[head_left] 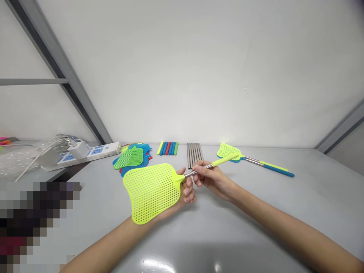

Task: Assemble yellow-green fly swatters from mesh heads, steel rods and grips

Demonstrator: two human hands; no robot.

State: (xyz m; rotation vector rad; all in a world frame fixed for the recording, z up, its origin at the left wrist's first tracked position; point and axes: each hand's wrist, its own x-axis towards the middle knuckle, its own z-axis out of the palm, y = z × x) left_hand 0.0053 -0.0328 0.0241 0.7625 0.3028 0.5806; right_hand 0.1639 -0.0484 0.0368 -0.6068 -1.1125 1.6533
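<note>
A yellow fly swatter (153,191) is held up in front of me, its perforated head to the left and its yellow grip to the upper right. My left hand (188,190) is behind the head, fingers curled at the neck; the head hides part of that hand and wrist. With thumb and fingers, my right hand (212,177) pinches the metal rod just below the yellow grip. Beyond my hands lie several bare metal rods (195,154) side by side. Several coloured grips (168,148) form a row left of them.
Loose swatter heads (131,158) in green, blue and other colours are piled at the back left. Two assembled swatters (256,162), one yellow and one blue, lie at the right. A white power strip (98,151) with plugs and clear plastic bags (24,161) occupy the far left.
</note>
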